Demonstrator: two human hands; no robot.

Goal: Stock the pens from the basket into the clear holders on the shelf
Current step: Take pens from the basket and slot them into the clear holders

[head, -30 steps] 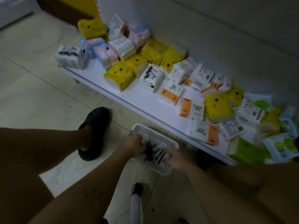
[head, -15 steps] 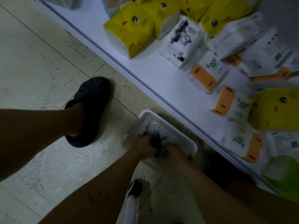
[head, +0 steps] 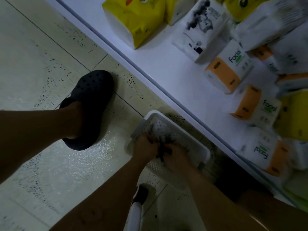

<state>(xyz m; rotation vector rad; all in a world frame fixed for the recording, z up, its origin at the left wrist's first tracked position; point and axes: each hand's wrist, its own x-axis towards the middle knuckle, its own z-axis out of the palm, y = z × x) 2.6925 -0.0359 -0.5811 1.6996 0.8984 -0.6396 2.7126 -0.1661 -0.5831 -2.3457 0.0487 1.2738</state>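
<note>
A white perforated basket (head: 205, 151) sits on the tiled floor beside the low white shelf (head: 168, 67). Both my hands are down inside it. My left hand (head: 145, 147) and my right hand (head: 177, 158) are closed together around a bunch of dark pens (head: 162, 151), which stick out between my fingers. More dark pens (head: 166, 138) lie blurred on the basket floor just beyond my fingers. No clear holders are in view.
Tissue packs cover the shelf: yellow duck packs (head: 133, 19), white packs (head: 201, 30), and orange-and-white packs (head: 228, 72). My foot in a dark clog (head: 91, 104) stands left of the basket. A white pole with a dark tip (head: 137, 207) rises between my arms.
The view has dropped closer to the floor and basket. My hands have drawn together inside the basket and gathered the pens into one bunch.
</note>
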